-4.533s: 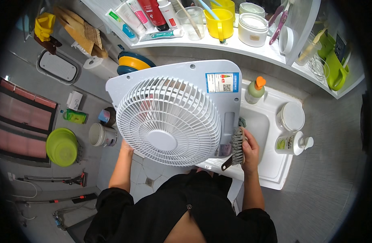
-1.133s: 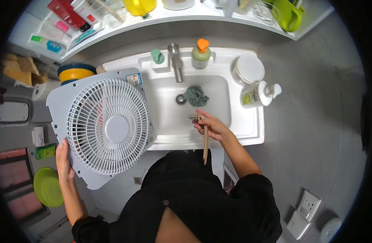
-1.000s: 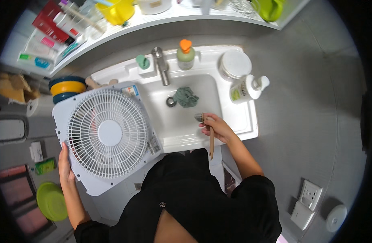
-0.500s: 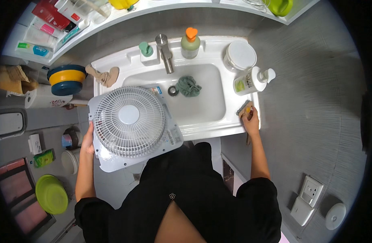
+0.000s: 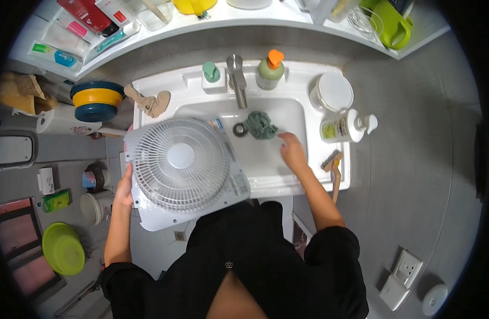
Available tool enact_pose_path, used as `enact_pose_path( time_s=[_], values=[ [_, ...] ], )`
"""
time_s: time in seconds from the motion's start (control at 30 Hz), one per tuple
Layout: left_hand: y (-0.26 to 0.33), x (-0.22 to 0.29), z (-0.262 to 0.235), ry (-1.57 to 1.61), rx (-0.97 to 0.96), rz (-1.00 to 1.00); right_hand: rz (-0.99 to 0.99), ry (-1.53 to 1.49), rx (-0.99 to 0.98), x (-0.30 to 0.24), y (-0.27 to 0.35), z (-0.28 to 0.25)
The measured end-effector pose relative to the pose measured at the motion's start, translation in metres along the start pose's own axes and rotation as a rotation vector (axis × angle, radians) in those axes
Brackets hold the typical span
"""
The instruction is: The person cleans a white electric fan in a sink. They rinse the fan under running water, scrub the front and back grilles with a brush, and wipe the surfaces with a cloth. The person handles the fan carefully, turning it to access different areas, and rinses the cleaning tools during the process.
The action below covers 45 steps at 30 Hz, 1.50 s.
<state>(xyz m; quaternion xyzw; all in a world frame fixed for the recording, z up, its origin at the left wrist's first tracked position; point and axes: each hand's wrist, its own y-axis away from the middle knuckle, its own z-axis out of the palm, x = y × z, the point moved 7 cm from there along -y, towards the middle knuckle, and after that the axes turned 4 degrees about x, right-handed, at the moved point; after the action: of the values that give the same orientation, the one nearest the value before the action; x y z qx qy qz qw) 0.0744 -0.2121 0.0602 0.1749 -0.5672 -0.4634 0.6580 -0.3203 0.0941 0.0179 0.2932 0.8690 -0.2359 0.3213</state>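
Left hand point(image 5: 124, 189) is gripping the left edge of the grey round-grilled fan point(image 5: 180, 157) over the sink's point(image 5: 276, 187) front-left, wooden-handled scrub brush point(image 5: 336, 171) is lying on the right ledge, empty right hand point(image 5: 294, 152) is hovering just beside the crumpled green cloth point(image 5: 261, 125), faucet point(image 5: 237, 80) standing behind.
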Motion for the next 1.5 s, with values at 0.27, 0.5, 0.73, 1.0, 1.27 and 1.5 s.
enact_pose_path(
  time_s=[0.27, 0.5, 0.73, 1.0, 1.27, 1.5],
  values=[
    [-0.028, -0.010, 0.027, 0.051, -0.082, -0.052, -0.071, 0.565, -0.495, 0.071, -0.038, 0.160],
    [-0.088, -0.063, 0.068, -0.005, -0.177, -0.168, 1.118, -0.935, -0.116, 0.114, 0.011, 0.097],
    [-0.161, -0.103, 0.123, -0.272, -0.364, -0.185, 1.190, -1.078, -0.128, 0.079, 0.034, 0.056],
    [-0.192, -0.056, 0.101, -1.108, 0.228, 0.686, 1.123, -1.039, 0.040, 0.086, 0.041, 0.066],
    [-0.070, 0.005, 0.311, -0.302, -0.464, -0.026, 1.085, -0.975, 0.015, 0.077, 0.017, 0.059],
    [-0.096, -0.002, 0.358, -0.287, -0.551, -0.034, 1.026, -0.967, 0.015, 0.067, 0.006, 0.047]
  ],
)
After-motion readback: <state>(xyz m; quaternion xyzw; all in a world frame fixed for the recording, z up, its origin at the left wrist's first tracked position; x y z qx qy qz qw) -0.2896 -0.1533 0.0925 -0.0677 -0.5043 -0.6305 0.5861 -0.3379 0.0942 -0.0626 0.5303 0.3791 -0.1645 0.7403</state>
